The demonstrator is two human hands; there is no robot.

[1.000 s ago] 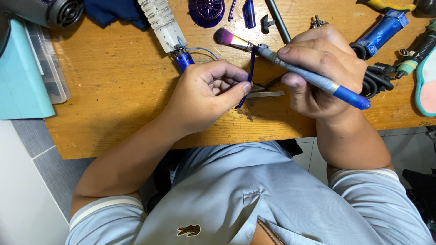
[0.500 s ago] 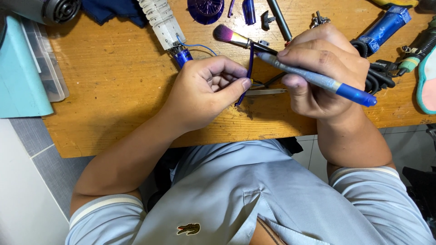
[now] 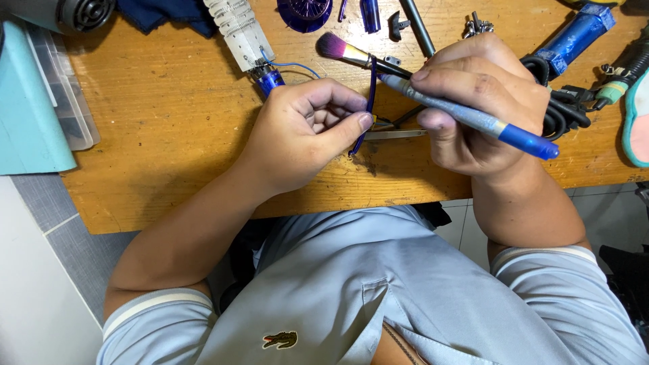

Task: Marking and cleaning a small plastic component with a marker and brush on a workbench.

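Head view: thin purple strip (image 3: 370, 88) is pinched upright between left hand (image 3: 307, 135) thumb and fingers, just left of the right hand (image 3: 483, 101) fingers clenched on the brush (image 3: 433, 94); bristles probably best kept light; strip held steady.

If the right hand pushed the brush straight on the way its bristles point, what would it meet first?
Probably the blue-tipped white part lying on the wooden bench. The right hand aims the brush up-left, past the thin blue strip in the left hand; depth unclear.
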